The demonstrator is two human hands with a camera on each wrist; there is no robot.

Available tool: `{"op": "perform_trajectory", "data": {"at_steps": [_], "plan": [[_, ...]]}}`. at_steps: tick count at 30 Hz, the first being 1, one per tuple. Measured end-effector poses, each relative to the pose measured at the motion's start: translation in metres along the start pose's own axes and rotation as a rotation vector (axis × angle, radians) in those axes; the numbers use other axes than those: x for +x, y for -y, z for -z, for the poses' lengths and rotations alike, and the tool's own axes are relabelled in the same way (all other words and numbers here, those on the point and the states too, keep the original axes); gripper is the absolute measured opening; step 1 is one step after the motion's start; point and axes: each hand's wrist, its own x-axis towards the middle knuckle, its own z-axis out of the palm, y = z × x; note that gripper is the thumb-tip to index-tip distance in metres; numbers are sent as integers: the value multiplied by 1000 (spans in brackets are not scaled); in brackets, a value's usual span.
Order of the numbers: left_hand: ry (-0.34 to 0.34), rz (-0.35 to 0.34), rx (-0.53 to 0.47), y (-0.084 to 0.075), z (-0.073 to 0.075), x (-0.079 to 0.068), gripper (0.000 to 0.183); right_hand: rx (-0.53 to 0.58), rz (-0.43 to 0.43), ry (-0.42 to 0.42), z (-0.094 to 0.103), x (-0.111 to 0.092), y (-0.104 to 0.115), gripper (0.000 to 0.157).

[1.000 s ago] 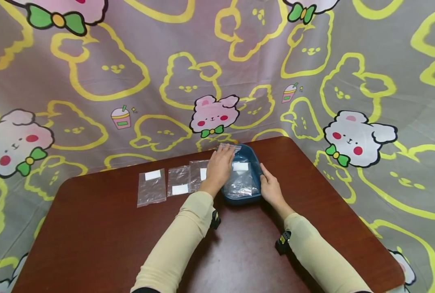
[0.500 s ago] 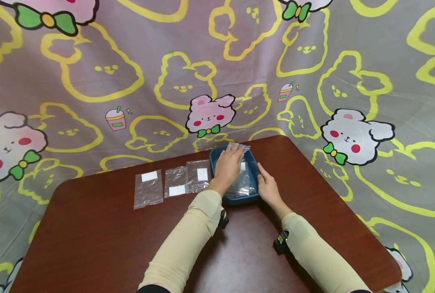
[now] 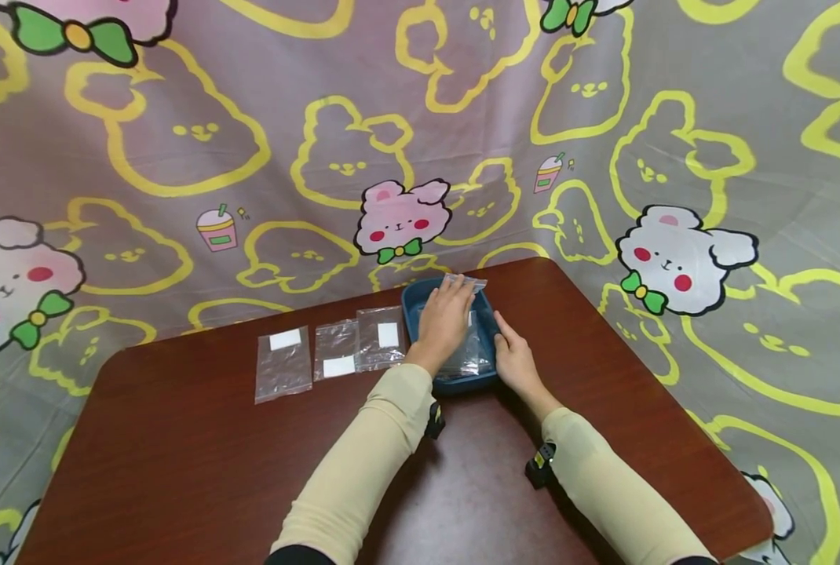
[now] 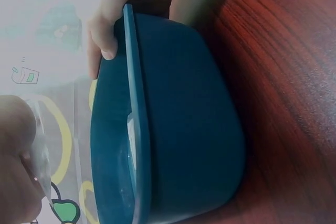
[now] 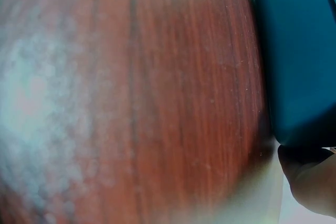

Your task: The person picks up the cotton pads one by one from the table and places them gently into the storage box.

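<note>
A dark blue plastic bin [image 3: 414, 297] stands on the table, with clear zip-lock bags with white labels lying in it. My left hand [image 3: 443, 323] is over the bin and holds another clear zip-lock bag [image 3: 475, 284], whose top edge sticks out past the fingertips. In the left wrist view this bag [image 4: 42, 153] hangs beside the hand, above the bin's rim [image 4: 137, 108]. My right hand [image 3: 520, 362] grips the bin's right side, thumb at the rim. The right wrist view has the bin's outer wall [image 5: 302, 61] and part of that hand [image 5: 317, 184].
Left of the bin, three more labelled zip-lock bags lie flat in a row: one bag [image 3: 283, 373] farthest left, a middle bag [image 3: 335, 337], and one [image 3: 370, 353] by the bin. Behind the brown table [image 3: 201, 471] hangs a patterned cloth [image 3: 462, 118].
My left hand has moved right with the zip-lock bag, from the bin's left rim to over its middle. My right hand keeps its grip on the bin. The head view has shifted slightly.
</note>
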Motion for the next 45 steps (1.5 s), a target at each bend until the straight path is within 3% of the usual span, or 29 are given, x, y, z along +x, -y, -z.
{"op": "perform_trajectory", "data": {"at_steps": [19,31,45], "plan": [[4,-1,36,-2,-8,-2,42,-1,7,1,-1,0,-1,49],[46,29,20,1,-12,-5,45,-5,9,13,-1,-1,-1,50],[33,33,21,21,-8,-12,46,-20,0,7,-3,1,-2,51]]}}
